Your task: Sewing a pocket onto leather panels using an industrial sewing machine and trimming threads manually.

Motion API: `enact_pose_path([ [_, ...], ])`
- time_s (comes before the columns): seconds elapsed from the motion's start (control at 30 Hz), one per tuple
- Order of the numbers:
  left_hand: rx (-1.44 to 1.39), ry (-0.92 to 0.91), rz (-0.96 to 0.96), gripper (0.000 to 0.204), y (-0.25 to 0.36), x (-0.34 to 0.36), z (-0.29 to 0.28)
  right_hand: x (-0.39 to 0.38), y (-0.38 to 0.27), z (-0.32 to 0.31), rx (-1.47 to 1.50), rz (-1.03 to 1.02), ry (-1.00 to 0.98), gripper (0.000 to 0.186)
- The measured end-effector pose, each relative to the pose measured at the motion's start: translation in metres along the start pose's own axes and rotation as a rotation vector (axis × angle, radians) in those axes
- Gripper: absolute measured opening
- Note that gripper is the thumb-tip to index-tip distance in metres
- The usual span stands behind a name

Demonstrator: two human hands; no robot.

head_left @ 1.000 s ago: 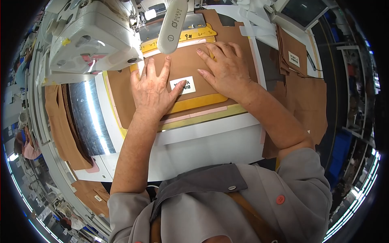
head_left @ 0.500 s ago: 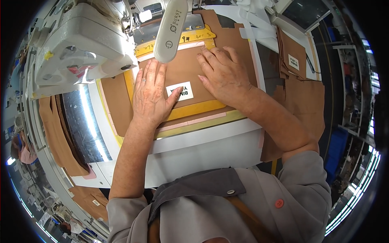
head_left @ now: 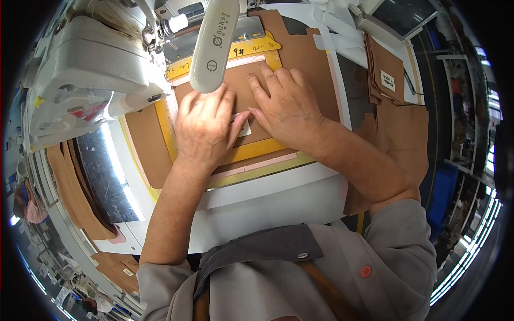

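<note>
My left hand [head_left: 205, 128] lies flat, fingers spread, on a brown fabric piece [head_left: 241, 88] held in a yellow template frame [head_left: 257, 152]. My right hand [head_left: 286, 107] presses flat on the same brown piece just to the right, its fingertips near the frame's upper edge. A small white label [head_left: 243, 128] shows between the two hands, partly covered by my left fingers. Both hands rest on the white sewing table [head_left: 267, 203], just below the sewing machine's head. Neither hand grips anything.
A white sewing machine [head_left: 85, 80] stands at the upper left, with a white lamp arm [head_left: 214, 45] reaching over the work. Stacks of brown cut pieces lie at the right [head_left: 399, 134] and hang at the left [head_left: 75, 187]. A shiny metal panel [head_left: 107, 176] sits left of the table.
Both hands slid forward with the template toward the machine. The left fingers now cover part of the white label, and the two hands lie closer together.
</note>
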State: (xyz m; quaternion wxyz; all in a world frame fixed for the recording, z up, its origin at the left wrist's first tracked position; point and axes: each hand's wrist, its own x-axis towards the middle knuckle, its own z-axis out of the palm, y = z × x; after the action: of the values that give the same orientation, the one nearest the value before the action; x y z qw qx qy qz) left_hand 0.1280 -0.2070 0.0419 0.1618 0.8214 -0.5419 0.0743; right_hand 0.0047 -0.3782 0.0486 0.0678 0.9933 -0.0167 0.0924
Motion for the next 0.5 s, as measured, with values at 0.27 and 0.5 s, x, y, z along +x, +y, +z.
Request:
enact_pose_path([
  [0.27,-0.306,0.085,0.185,0.029,0.003,0.036,0.028,-0.005,0.028,-0.001,0.391,0.124,0.274,0.030],
  [0.5,-0.250,0.183,0.211,0.028,0.003,0.051,0.044,-0.034,0.028,-0.004,0.430,0.110,0.210,0.031],
])
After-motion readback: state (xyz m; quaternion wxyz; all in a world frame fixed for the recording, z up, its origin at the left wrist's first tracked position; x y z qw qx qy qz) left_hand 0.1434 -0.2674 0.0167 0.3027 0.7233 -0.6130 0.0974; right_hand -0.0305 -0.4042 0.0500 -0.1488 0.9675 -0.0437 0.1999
